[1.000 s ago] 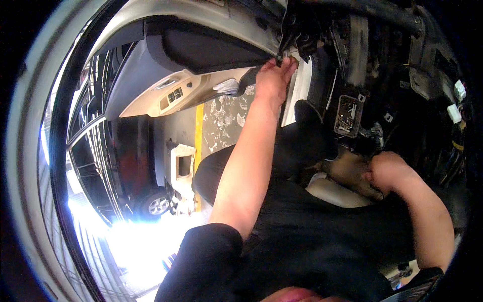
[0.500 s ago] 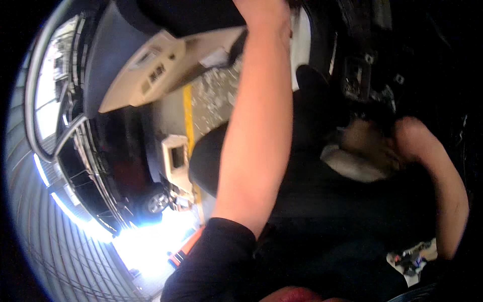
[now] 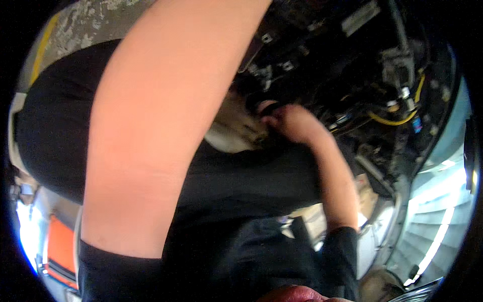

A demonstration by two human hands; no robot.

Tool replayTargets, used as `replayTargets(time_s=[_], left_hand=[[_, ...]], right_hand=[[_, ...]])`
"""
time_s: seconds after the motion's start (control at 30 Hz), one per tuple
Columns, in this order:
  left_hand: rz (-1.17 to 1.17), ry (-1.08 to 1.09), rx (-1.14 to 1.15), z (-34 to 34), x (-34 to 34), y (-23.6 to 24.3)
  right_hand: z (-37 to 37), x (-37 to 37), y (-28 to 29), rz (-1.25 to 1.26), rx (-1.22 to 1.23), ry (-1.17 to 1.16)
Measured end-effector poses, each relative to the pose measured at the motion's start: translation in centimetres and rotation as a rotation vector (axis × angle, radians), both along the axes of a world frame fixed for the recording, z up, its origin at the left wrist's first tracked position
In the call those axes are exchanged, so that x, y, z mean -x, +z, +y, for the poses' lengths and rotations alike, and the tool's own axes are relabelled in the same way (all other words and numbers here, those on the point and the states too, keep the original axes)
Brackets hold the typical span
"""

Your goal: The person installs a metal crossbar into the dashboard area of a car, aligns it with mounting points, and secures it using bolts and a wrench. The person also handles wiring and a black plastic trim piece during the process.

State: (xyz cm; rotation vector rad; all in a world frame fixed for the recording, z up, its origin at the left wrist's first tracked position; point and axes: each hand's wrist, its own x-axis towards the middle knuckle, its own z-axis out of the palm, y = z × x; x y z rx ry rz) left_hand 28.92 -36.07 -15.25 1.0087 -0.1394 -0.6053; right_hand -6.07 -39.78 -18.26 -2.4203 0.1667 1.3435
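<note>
My left forearm (image 3: 161, 100) crosses the picture and leaves it at the upper edge, so my left hand is out of sight. Close to my lap, my right hand (image 3: 294, 123) is closed, with fingers curled around something dark. Blur and shadow hide what that is. A pale beige piece (image 3: 234, 136) lies under and beside these fingers, partly covered by my left forearm. Just beyond the hand is the dark, stripped inside of a car (image 3: 322, 65), with bare brackets and wiring.
A yellow cable (image 3: 392, 121) and several connectors (image 3: 406, 95) hang at the right of the open car interior. Worn concrete floor (image 3: 95, 20) with a yellow line (image 3: 45, 45) shows at upper left. An orange object (image 3: 63, 249) stands at lower left.
My view has swung to the right, so the door panel at left has gone out of sight and more wiring shows. My left hand has left the picture; my right remains by the beige piece.
</note>
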Motion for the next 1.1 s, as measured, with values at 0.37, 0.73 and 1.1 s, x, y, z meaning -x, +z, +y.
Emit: replayTargets(time_s=[0.37, 0.73, 1.1], left_hand=[[0.026, 0.015, -0.144, 0.9, 3.5, -4.1], [-0.231, -0.069, -0.577, -1.4, 1.7, -3.3], [-0.143, 0.004, -0.577, -2.2, 2.0, -2.7]], right_hand=[[-0.5, 0.2, -0.8, 0.144, 0.089, -0.064], [-0.4, -2.8, -0.7, 0.174, 0.056, -0.066], [-0.8, -1.9, -0.8, 0.161, 0.021, -0.056]])
